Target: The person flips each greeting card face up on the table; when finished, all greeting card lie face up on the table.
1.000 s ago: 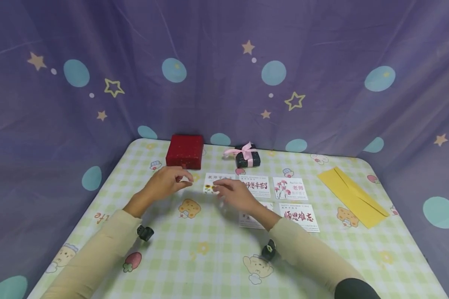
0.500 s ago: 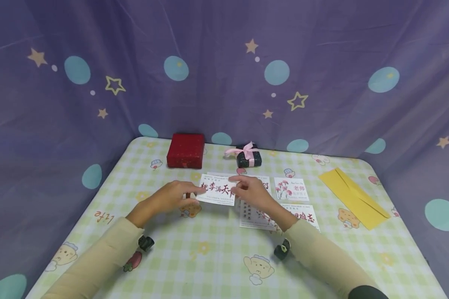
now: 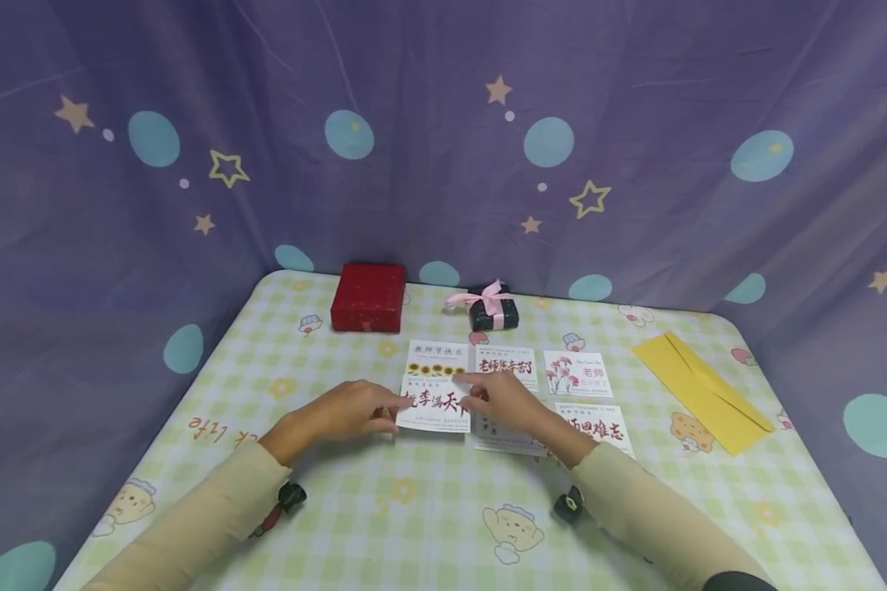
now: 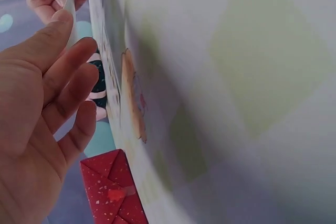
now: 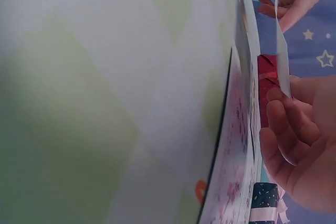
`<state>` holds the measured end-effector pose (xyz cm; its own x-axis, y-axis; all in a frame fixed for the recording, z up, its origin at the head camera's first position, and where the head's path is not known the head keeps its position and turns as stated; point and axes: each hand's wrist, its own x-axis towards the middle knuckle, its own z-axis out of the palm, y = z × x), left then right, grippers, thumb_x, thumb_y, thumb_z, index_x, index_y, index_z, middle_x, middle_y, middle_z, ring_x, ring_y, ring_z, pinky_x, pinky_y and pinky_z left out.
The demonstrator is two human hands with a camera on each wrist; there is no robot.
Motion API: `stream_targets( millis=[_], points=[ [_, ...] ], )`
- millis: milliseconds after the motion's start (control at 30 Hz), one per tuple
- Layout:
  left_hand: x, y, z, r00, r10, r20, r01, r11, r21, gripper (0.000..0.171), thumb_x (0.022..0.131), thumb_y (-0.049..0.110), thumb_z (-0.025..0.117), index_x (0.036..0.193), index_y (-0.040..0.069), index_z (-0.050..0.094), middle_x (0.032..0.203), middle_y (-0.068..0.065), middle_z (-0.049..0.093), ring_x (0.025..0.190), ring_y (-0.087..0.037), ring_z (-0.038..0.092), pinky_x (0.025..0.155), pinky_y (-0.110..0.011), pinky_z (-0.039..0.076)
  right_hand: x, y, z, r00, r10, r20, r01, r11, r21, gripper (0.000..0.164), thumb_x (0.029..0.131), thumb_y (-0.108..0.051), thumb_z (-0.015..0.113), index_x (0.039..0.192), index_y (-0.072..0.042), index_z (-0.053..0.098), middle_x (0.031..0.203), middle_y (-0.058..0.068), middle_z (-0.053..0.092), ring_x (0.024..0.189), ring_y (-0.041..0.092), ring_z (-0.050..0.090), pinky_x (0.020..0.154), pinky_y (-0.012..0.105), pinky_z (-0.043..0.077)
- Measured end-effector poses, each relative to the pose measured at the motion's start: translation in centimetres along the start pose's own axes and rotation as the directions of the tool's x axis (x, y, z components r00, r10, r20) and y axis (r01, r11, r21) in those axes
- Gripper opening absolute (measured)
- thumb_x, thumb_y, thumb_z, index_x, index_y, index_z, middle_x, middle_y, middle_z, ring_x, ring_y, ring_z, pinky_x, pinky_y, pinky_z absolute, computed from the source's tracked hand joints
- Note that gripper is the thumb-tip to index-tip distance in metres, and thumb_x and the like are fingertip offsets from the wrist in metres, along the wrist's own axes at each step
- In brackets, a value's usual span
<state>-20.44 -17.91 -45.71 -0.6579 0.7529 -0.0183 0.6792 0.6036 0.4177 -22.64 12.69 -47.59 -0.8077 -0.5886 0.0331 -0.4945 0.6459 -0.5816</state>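
A white greeting card (image 3: 434, 417) with red brush lettering is stretched between the two hands. My left hand (image 3: 349, 410) pinches its left edge between thumb and index finger, the other fingers loosely bent. At the opposite edge, my right hand (image 3: 508, 400) pinches the card too. Seen edge-on in the right wrist view, the card (image 5: 282, 51) is raised over the tablecloth. Just beyond it lies a sunflower card (image 3: 438, 355), whose lower part the held card overlaps in the head view. My right forearm and hand partly cover a lower card (image 3: 513, 443).
To the right lie a red-lettered card (image 3: 513, 361), a pink-flower card (image 3: 578, 374) and another lettered card (image 3: 606, 427). A yellow envelope (image 3: 702, 394) rests farther right. At the back stand a red box (image 3: 369, 297) and a dark box with pink ribbon (image 3: 494, 308).
A second ago the left hand was apart near the red box; both hands then held the lettered card. Since then the card has moved towards the person, uncovering the sunflowers.
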Motion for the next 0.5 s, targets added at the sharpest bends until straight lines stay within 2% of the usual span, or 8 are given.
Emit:
stream_targets(
  millis=[100,200,367,500],
  points=[
    [-0.06,0.03,0.32,0.999,-0.021,0.026,0.021,1.0,-0.006,0.051,0.09,0.029,0.079,0.137,0.018,0.066,0.08,0.019,0.064,0.069,0.003,0.049,0.072,-0.021,0.046,-0.11,-0.11,0.18,1.0,-0.014,0.017,0.014,1.0,-0.008,0.038,0.098,-0.022,0.068,0.135,-0.015,0.067,0.085,-0.008,0.074,0.068,-0.001,0.058,0.069,0.02,0.051],
    [-0.12,0.05,0.44,0.999,-0.025,0.043,0.025,1.0,-0.008,0.049,0.09,0.029,0.078,0.136,0.017,0.067,0.079,0.018,0.063,0.069,0.003,0.049,0.071,-0.021,0.046,-0.16,-0.13,0.45,0.999,-0.034,0.032,0.035,0.999,-0.018,0.034,0.098,-0.022,0.067,0.131,-0.016,0.07,0.076,-0.01,0.07,0.062,-0.002,0.053,0.065,0.02,0.047],
    [-0.19,0.14,0.59,0.998,-0.007,0.066,0.008,1.0,-0.012,0.045,0.091,0.028,0.077,0.133,0.014,0.069,0.08,0.016,0.064,0.071,0.002,0.049,0.072,-0.021,0.047,-0.24,-0.02,0.91,0.998,-0.042,0.044,0.043,0.999,-0.031,0.033,0.097,-0.023,0.068,0.129,-0.016,0.072,0.058,-0.013,0.052,0.051,0.0,0.037,0.053,0.019,0.034],
    [-0.15,0.11,0.67,0.997,-0.011,0.083,0.012,1.0,-0.011,0.043,0.092,0.027,0.076,0.132,0.013,0.069,0.081,0.015,0.064,0.071,0.002,0.049,0.073,-0.021,0.046,-0.23,-0.04,1.06,0.998,-0.045,0.047,0.047,0.998,-0.047,0.032,0.096,-0.023,0.069,0.128,-0.016,0.072,0.054,-0.015,0.044,0.049,-0.001,0.033,0.051,0.018,0.03]
  ],
)
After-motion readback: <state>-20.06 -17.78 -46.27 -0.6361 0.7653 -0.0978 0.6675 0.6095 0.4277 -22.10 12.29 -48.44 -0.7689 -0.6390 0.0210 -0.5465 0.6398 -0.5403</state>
